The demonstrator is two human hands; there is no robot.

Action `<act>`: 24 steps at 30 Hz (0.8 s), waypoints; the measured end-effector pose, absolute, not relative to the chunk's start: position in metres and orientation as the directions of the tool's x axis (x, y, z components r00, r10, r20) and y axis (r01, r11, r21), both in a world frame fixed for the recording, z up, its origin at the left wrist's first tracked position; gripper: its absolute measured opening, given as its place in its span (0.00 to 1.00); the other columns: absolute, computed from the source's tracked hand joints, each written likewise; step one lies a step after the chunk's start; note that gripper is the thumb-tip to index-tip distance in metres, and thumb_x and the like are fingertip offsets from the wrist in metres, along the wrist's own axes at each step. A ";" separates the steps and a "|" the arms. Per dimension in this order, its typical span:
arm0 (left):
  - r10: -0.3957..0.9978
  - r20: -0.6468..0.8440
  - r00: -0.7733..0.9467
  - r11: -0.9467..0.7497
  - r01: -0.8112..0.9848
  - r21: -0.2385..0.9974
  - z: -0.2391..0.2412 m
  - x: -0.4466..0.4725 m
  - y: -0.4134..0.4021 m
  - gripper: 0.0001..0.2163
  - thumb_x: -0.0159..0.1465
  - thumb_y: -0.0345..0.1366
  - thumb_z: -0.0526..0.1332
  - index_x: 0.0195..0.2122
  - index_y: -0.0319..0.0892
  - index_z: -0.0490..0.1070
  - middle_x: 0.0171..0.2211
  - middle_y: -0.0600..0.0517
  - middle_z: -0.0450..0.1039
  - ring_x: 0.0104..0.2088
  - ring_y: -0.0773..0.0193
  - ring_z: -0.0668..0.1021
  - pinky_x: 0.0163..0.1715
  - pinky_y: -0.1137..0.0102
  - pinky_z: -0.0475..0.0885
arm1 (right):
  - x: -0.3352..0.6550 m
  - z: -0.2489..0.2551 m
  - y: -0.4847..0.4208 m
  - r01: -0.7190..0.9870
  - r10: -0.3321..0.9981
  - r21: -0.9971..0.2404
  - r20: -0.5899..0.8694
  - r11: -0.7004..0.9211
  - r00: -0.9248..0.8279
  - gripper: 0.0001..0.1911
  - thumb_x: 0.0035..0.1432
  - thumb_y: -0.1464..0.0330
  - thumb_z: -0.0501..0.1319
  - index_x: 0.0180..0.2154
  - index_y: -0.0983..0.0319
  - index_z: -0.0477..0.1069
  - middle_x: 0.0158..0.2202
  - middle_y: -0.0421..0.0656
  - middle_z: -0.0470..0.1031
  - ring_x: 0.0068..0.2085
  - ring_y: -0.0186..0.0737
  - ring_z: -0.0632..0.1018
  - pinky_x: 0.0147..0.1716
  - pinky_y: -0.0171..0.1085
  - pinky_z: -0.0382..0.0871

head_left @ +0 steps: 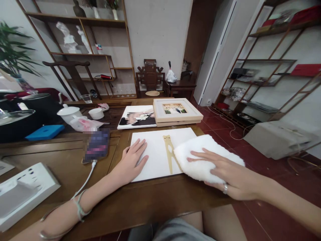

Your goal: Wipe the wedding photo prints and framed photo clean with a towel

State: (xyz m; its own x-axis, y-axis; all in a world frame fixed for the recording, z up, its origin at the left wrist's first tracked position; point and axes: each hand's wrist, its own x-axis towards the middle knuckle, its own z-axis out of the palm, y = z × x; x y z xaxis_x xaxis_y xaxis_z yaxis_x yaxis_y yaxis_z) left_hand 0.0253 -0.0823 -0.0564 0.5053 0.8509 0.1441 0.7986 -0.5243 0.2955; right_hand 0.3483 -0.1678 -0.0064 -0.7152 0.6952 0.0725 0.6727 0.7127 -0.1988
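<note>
A flat white panel (152, 160) lies on the wooden table in front of me. A tan, cut-out stand leg (168, 152) is attached to or resting on its face, with a forked lower part. My left hand (135, 159) rests with its fingers stretched out on the panel's left side. At the panel's right side, my right hand (222, 167) holds a thick, fluffy white cloth (200, 150). Several of its fingers lie across the top of the cloth, and part of the hand is tucked beneath. The cloth covers the panel's right part and overhangs the table edge.
Beyond the panel lie a photo print (137, 117) and a light wooden picture frame (179, 112) on a stack. To the left are a phone (96, 145) on a cable, a power strip (27, 190), a blue box (45, 132), a white teapot (69, 113) and a cup (96, 113).
</note>
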 end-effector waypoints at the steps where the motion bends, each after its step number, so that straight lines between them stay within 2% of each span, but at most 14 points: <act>1: 0.851 0.142 0.505 -0.523 0.799 0.296 -0.056 0.025 -0.082 0.23 0.67 0.42 0.46 0.62 0.41 0.55 0.65 0.43 0.51 0.65 0.51 0.51 0.59 0.49 0.51 | 0.348 -0.007 -0.161 0.687 0.709 -0.194 0.080 0.701 -0.701 0.16 0.62 0.63 0.52 0.31 0.64 0.74 0.62 0.54 0.56 0.64 0.51 0.53 0.61 0.56 0.47; 5: 0.848 0.148 0.508 -0.528 0.793 0.303 -0.055 0.025 -0.082 0.23 0.67 0.42 0.46 0.62 0.42 0.56 0.64 0.43 0.52 0.65 0.51 0.52 0.58 0.49 0.51 | 0.343 -0.015 -0.114 0.720 0.740 -0.173 0.133 0.672 -0.659 0.18 0.63 0.61 0.52 0.31 0.65 0.74 0.61 0.56 0.58 0.63 0.52 0.55 0.62 0.55 0.45; 9: 0.841 0.163 0.515 -0.539 0.782 0.312 -0.054 0.025 -0.083 0.22 0.67 0.40 0.47 0.62 0.41 0.56 0.64 0.42 0.53 0.64 0.50 0.53 0.57 0.48 0.52 | 0.332 -0.020 -0.074 0.716 0.742 -0.197 0.169 0.670 -0.648 0.17 0.63 0.61 0.51 0.35 0.64 0.74 0.60 0.54 0.61 0.64 0.52 0.54 0.61 0.58 0.45; 15: 0.849 0.136 0.511 -0.527 0.795 0.302 -0.053 0.025 -0.083 0.23 0.67 0.41 0.47 0.62 0.39 0.55 0.64 0.41 0.52 0.65 0.50 0.52 0.58 0.48 0.51 | 0.322 -0.021 -0.061 0.754 0.780 -0.197 0.145 0.626 -0.609 0.19 0.63 0.60 0.50 0.45 0.64 0.72 0.63 0.50 0.54 0.65 0.51 0.49 0.61 0.57 0.43; 20: 0.847 0.143 0.511 -0.529 0.791 0.308 -0.054 0.025 -0.083 0.23 0.67 0.41 0.47 0.62 0.41 0.55 0.64 0.42 0.53 0.65 0.51 0.53 0.58 0.48 0.52 | 0.328 -0.008 -0.103 0.762 0.791 -0.232 0.070 0.605 -0.608 0.18 0.62 0.60 0.52 0.35 0.65 0.75 0.62 0.52 0.56 0.64 0.54 0.52 0.61 0.56 0.47; 24: 0.845 0.152 0.513 -0.533 0.784 0.318 -0.054 0.026 -0.083 0.23 0.67 0.41 0.47 0.62 0.41 0.56 0.64 0.42 0.53 0.65 0.50 0.52 0.58 0.48 0.52 | 0.338 0.009 -0.151 0.757 0.790 -0.324 -0.044 0.568 -0.612 0.15 0.61 0.62 0.54 0.31 0.61 0.75 0.63 0.46 0.55 0.63 0.55 0.55 0.60 0.55 0.53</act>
